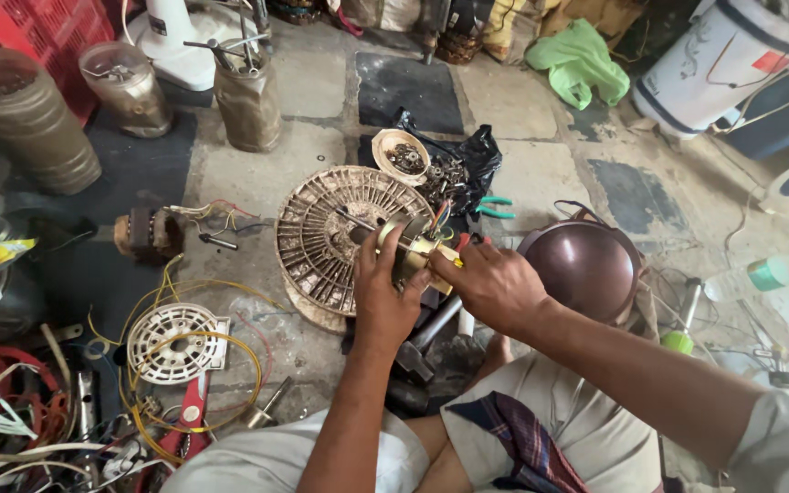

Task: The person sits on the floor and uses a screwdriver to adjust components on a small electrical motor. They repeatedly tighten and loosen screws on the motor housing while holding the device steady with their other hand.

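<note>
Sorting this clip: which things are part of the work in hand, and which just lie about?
In hand:
left hand
right hand
brass-coloured motor part with coloured wires
round dusty slotted fan grille

Lying about:
green-handled pliers
maroon metal dome
green cloth
white round grille with yellow wire

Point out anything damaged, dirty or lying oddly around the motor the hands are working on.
The round slatted fan grille beside the motor is caked brown with grime. Yellow wire sprawls in loose loops over a white grille disc on the floor. A bowl of small metal parts sits on crumpled black plastic.
</note>
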